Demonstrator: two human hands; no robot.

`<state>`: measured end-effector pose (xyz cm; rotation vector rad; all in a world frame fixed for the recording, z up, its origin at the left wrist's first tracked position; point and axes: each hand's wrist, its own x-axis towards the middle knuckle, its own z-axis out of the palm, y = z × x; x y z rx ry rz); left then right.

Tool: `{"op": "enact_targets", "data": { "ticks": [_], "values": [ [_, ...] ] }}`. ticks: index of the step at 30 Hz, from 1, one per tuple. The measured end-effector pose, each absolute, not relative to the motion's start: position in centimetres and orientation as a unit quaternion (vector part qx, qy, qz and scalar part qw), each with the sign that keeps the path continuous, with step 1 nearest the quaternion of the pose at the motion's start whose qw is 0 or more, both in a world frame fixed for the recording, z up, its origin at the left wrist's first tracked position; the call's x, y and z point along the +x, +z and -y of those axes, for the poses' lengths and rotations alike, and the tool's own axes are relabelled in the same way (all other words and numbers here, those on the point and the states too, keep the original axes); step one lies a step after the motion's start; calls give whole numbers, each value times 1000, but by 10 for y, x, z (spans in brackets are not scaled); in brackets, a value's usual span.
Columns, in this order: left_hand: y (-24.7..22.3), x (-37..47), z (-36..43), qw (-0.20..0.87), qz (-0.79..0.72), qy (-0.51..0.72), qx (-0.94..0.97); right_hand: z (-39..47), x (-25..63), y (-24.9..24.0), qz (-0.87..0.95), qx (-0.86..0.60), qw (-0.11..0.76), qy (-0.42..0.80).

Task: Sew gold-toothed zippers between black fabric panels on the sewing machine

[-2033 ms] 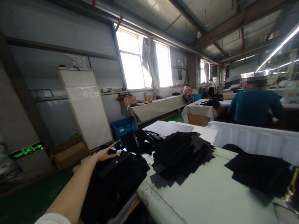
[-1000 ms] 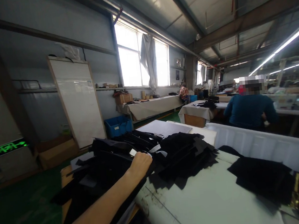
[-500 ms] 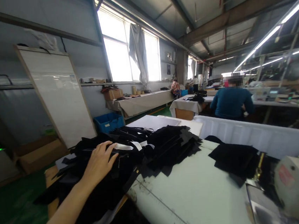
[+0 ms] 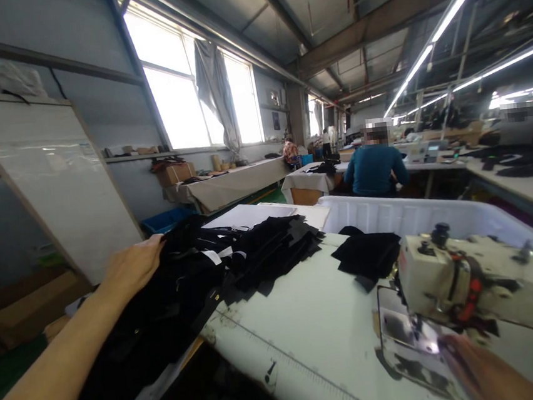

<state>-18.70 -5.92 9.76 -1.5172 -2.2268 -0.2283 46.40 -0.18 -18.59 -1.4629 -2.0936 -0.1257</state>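
My left hand (image 4: 138, 262) is at the far left edge of a heap of black fabric pieces (image 4: 165, 323), its fingers closed over a raised bit of the cloth. A white strip (image 4: 211, 257) lies on the heap, right of that hand. At the lower right, my right hand (image 4: 483, 364) is close to the needle area of a sewing machine (image 4: 443, 277). It is smeared by motion, so its fingers are unclear. Beyond the machine's plate (image 4: 396, 323), a smaller black fabric stack (image 4: 368, 254) rests on the pale tabletop (image 4: 288, 324).
A white plastic tub (image 4: 390, 210) stands behind the table. A co-worker in a teal top (image 4: 374, 171) sits farther back. A white board (image 4: 52, 176) leans at the left, near a cardboard box (image 4: 34, 307) and a blue crate (image 4: 165, 220).
The view has swung right, bringing the sewing machine and my right hand into sight. My left hand has moved from the white strips to the heap's far left edge, its fingers now closed on cloth.
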Motion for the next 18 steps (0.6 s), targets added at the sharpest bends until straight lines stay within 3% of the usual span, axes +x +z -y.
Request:
{"op": "enact_targets", "data": {
  "ticks": [3, 10, 14, 18],
  "values": [
    [76, -113, 52, 198, 777, -80, -592, -1, 457, -182, 789, -543, 284, -56],
    [-80, 75, 32, -41, 525, -70, -847, 47, 443, -113, 817, -535, 213, -2],
    [-121, 96, 19, -102, 498, -135, -850, 91, 434, -87, 801, -575, 166, 26],
    [-142, 95, 26, -102, 475, -171, -857, 118, 400, -89, 758, -602, 217, 127]
  ]
}}
